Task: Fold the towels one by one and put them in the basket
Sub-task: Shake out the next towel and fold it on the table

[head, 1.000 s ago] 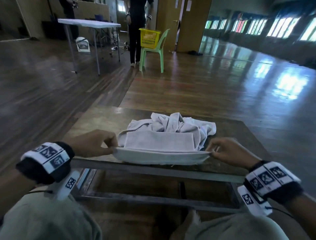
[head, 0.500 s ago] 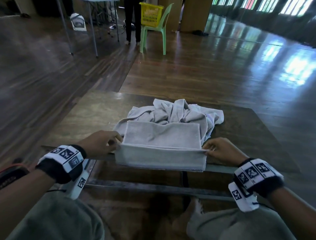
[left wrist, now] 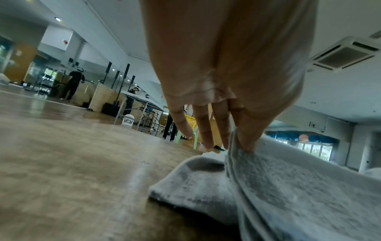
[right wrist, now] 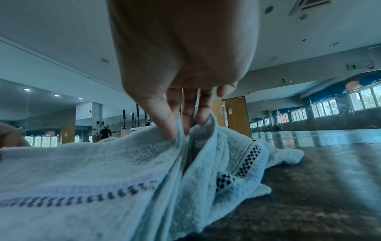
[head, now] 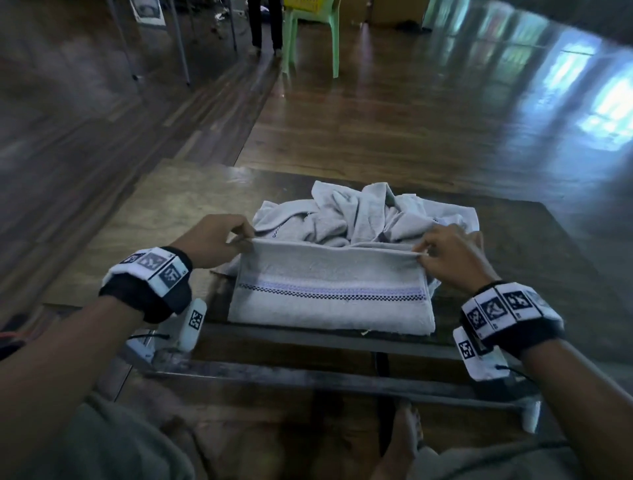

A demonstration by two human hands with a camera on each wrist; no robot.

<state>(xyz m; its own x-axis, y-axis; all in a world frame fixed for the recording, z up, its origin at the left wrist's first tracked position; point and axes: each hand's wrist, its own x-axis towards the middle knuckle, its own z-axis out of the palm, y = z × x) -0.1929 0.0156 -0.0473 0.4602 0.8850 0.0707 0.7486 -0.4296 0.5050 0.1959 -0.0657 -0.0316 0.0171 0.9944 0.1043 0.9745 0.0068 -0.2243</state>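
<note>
A pale grey towel (head: 330, 294) with a dark checked stripe lies part-folded at the near edge of the low wooden table (head: 164, 219). My left hand (head: 219, 240) pinches its far left corner between thumb and fingers (left wrist: 245, 141). At the far right corner my right hand (head: 445, 255) pinches the folded edge (right wrist: 177, 135). Both hold that edge raised a little above the layers beneath. Behind it sits a crumpled heap of more grey towels (head: 363, 216). The yellow basket (head: 301, 3) rests on a green chair (head: 308, 37) far across the room.
The table's metal frame (head: 308, 342) runs along my side, with my knees and a bare foot (head: 404, 435) below it. A person's legs (head: 263, 27) stand beside the chair, near the legs of a folding table (head: 178, 44). Polished wooden floor surrounds everything.
Both hands have carried the towel's near edge up and away from me, over the part on the table. The striped side now faces up. The head view has tilted downward.
</note>
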